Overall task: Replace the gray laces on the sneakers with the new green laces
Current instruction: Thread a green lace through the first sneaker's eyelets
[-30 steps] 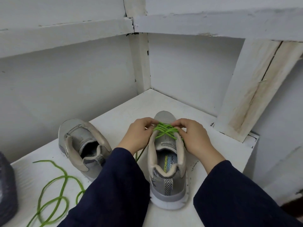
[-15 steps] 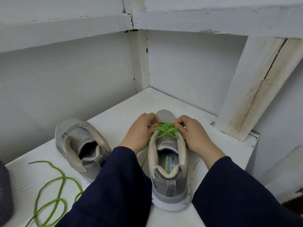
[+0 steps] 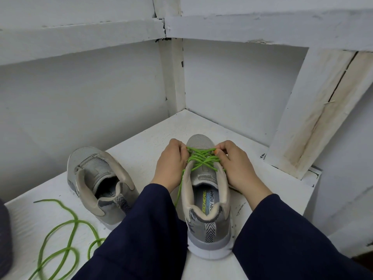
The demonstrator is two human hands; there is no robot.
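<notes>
- Two sneakers stand on the white shelf (image 3: pixel 141 142), heels toward me. I log them as left sneaker (image 3: pixel 101 178) and right sneaker (image 3: pixel 207 215). They stand apart, with the left sleeve (image 3: pixel 145 229) crossing the gap near their heels.
- Right sneaker: upright, toe pointing to the back corner, set between both hands.
- Lace (image 3: pixel 201 160): green, crossed several times over the tongue of the right sneaker. One end trails down from under the left hand along the sneaker's left side, toward the left sleeve.
- Left hand (image 3: pixel 171 164): knuckles up, fingers curled in at the left edge of the lacing and closed on the lace there.
- Right hand (image 3: pixel 236 166): thumb and fingers pinch the lace at the right edge of the lacing. The rest of the hand lies along the sneaker's right collar.
- Left sneaker: upright, turned a little, toe toward the left wall.
- Loose lace (image 3: pixel 66 235): a second green one, lying in loops on the near left of the shelf, close to the left sneaker's heel. Part of it runs under the left sleeve.
- Right sleeve (image 3: pixel 292 239): dark blue, like the left.
- Dark object (image 3: pixel 5 239): cut off by the left edge. I cannot tell what it is.
- Plank (image 3: pixel 319 110): stained white, leaning at the right, its foot at the shelf's right end.
</notes>
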